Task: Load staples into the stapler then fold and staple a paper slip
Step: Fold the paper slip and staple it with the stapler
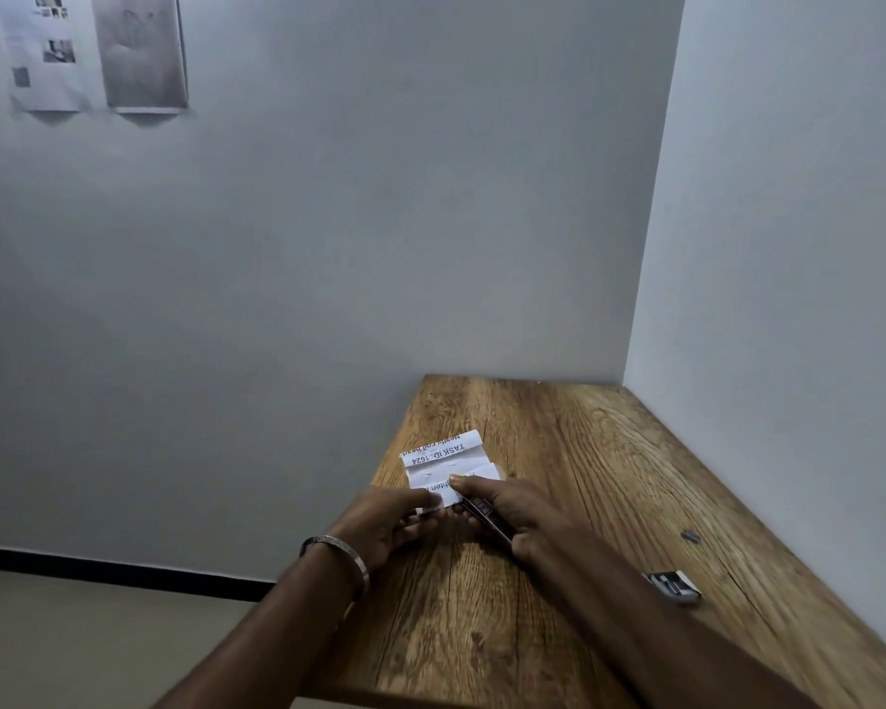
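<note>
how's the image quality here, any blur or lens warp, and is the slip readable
Head view: dim, flat light with soft shadows; wide-angle warp bows the wall corner and table edges; motion blur smears the staple box and forearms; the paper slip is sharp enough to read "TASK ID- 1624", upside down; the stapler in the right hand is mostly hidden.

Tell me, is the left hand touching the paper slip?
Touching. The head view shows the left hand pinching the near edge of the folded paper slip.
</note>
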### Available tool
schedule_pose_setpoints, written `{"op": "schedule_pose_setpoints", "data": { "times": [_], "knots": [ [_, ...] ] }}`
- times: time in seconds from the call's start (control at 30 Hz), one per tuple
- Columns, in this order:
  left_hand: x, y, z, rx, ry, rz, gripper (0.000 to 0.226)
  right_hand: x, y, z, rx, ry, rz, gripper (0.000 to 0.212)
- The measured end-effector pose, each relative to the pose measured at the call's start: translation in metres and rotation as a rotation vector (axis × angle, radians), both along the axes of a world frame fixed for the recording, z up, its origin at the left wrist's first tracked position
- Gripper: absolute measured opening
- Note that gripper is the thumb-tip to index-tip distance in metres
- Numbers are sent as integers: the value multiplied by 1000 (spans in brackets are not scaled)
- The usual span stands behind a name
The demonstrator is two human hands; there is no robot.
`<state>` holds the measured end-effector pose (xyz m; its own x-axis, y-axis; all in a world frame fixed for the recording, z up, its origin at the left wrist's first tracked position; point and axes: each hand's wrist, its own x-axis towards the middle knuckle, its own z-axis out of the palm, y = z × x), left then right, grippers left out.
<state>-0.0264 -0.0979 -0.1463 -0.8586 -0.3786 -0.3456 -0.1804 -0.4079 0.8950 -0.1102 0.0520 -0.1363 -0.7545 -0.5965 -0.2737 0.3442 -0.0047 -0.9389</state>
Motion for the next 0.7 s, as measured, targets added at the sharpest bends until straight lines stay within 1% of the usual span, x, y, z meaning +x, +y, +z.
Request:
{"op": "schedule_pose_setpoints", "data": {
  "times": [0.1,0.2,0.27,0.4,0.53,0.63,0.7],
  "knots": [
    [0,-1,-1,9,12,-3,39,-2,2,0,6,0,38,29],
    [1,-1,-1,19,25,7,38,-5,4,-1,37,40,39,38],
    [2,-1,0,32,32,13,39,-8,6,-3,13,37,50,42],
    [3,0,1,39,37,33,38,-11,9,-5,-27,-5,89,45],
    [3,0,0,26,50,41,36,-15,14,-4,18,-2,126,51],
    [3,-2,-2,20,57,49,34,-21,27,2,58,14,173,60],
    [3,-4,-3,19,59,43,33,-29,39,10,87,81,199,63]
  ]
}}
